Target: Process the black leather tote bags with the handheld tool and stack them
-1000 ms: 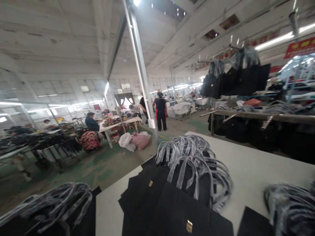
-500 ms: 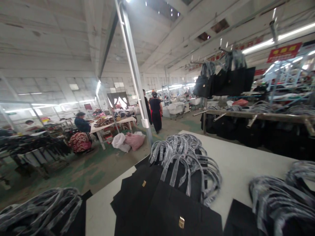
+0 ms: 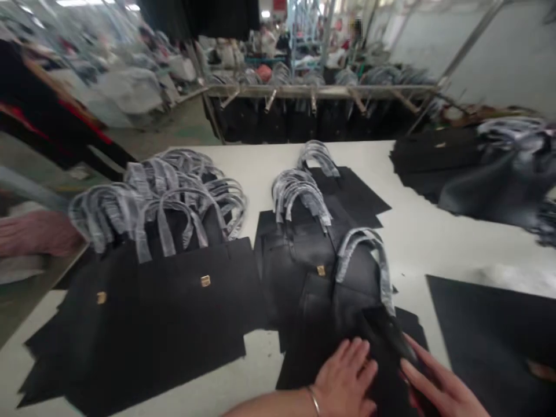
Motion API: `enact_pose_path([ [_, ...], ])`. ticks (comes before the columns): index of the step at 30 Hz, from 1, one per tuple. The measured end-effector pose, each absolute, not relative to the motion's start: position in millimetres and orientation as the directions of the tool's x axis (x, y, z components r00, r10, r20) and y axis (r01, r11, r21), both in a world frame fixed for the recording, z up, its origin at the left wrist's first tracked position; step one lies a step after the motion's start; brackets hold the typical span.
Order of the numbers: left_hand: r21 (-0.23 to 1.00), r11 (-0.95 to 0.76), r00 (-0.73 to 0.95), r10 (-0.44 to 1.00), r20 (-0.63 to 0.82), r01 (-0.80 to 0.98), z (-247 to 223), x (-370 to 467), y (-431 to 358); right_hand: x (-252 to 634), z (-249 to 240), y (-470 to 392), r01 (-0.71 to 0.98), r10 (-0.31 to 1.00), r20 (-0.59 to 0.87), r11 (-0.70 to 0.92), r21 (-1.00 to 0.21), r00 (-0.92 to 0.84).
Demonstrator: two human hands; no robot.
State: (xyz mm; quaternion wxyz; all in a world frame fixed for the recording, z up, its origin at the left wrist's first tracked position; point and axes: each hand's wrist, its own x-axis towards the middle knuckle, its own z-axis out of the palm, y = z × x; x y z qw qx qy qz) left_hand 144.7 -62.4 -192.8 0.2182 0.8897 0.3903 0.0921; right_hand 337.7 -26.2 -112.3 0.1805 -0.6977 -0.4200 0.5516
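A black bag panel (image 3: 319, 347) with plastic-wrapped handles (image 3: 365, 237) lies before me at the table's near side. My left hand (image 3: 345, 376) rests on it, fingers stretched out and flat, with a bangle at the wrist. My right hand (image 3: 443, 382) is closed on a raised dark edge of the black panel, thumb on one side and fingers on the other; the lower part is out of frame. Just beyond lie more black panels (image 3: 299, 249), one with a gold clasp (image 3: 321, 270).
On the left is a large stack of black panels (image 3: 174, 307) with wrapped handles. Another pile (image 3: 438, 156) sits at the back right, and a flat black piece (image 3: 490, 324) lies to the right. Behind the white table (image 3: 260, 153) stands a metal rack (image 3: 321, 91) hung with bags. A person (image 3: 47, 104) is at left.
The view has swung right and down onto the table. Both my hands have come into view at the near black panel, the left flat on it, the right gripping its edge.
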Motion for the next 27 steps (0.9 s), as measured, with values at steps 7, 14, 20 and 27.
enact_pose_path([
  [7, 0.471, -0.617, 0.679, 0.732, 0.05, 0.631, -202.0, 106.4, -70.8, 298.0, -136.4, -36.9, 0.251, 0.694, -0.697, -0.652, -0.715, -0.18],
  [14, 0.416, -0.642, 0.682, 0.728, 0.068, 0.644, -210.4, 94.9, -72.4, 277.7, -136.4, -6.4, 0.143, 0.661, -0.71, -0.699, -0.7, -0.243],
  [20, 0.409, -0.636, 0.666, 0.741, 0.087, 0.654, -208.5, 96.1, -72.5, 285.9, -135.5, -4.7, 0.134, 0.626, -0.74, -0.734, -0.666, -0.246],
  [27, 0.438, -0.632, 0.67, 0.737, 0.086, 0.639, -207.9, 95.7, -71.2, 274.7, -130.7, 4.0, 0.124, 0.733, -0.663, -0.651, -0.749, -0.154],
])
